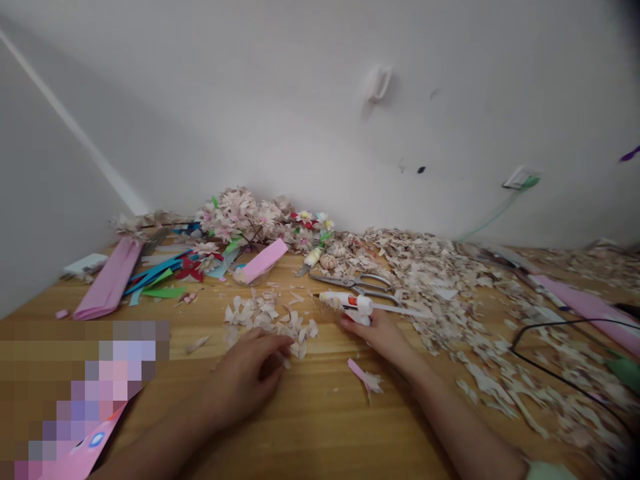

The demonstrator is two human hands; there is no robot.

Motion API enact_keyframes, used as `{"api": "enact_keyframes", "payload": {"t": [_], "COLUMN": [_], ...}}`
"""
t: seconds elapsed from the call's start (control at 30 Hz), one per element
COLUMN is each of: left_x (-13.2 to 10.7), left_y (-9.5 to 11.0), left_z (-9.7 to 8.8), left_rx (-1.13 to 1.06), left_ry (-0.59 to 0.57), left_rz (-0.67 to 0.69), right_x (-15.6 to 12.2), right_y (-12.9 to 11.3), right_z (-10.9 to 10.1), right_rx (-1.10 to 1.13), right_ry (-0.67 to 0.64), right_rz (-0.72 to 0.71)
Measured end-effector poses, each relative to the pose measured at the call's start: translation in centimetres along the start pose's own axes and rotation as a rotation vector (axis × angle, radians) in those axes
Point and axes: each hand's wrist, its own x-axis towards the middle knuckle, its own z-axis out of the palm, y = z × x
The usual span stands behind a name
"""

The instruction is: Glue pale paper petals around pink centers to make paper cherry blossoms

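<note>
My right hand [375, 328] is closed round the handle of a white hot glue gun [353, 303], whose nozzle points left. A translucent glue stick [403, 309] sticks out of its back end. My left hand [253, 367] lies low over the table with curved fingers and a gap between thumb and forefinger. Its fingertips reach the near edge of a loose pile of pale petals [260, 310]. Between my hands, on the wood, rests a small pink paper strip with pale petals [365, 375] at one end. Metal scissors [363, 285] lie just behind the glue gun.
Pale artificial flowers [240, 213] are heaped against the wall. Folded pink paper [110, 277] and blue strips [157, 272] lie left. Scattered petals [430, 273] cover the right side, crossed by a black cable [545, 325]. A partly blurred-out phone [95, 440] stands front left.
</note>
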Motion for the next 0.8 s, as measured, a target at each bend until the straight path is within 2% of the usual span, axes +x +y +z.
{"api": "enact_keyframes", "payload": {"t": [0.27,0.4,0.53,0.67,0.8], "left_x": [0.3,0.2,0.4,1.0,1.4], "left_y": [-0.2,-0.3,-0.4,-0.2,-0.1], "left_z": [0.2,0.4,0.4,0.0,-0.5], "left_rx": [0.019,-0.028,-0.366,-0.733,-0.872], "left_ry": [0.002,0.053,0.126,0.248,0.304], "left_rz": [-0.02,-0.04,-0.196,-0.323,-0.422], "right_x": [-0.4,-1.0,-2.3,-3.5,-3.9], "right_y": [-0.8,-1.6,-2.9,-3.6,-4.0], "right_z": [0.0,0.0,0.0,0.4,0.6], "right_rx": [0.09,0.224,0.33,0.308,0.138], "right_ry": [0.029,0.029,-0.029,-0.143,-0.166], "right_rz": [0.015,0.01,0.006,0.051,-0.134]}}
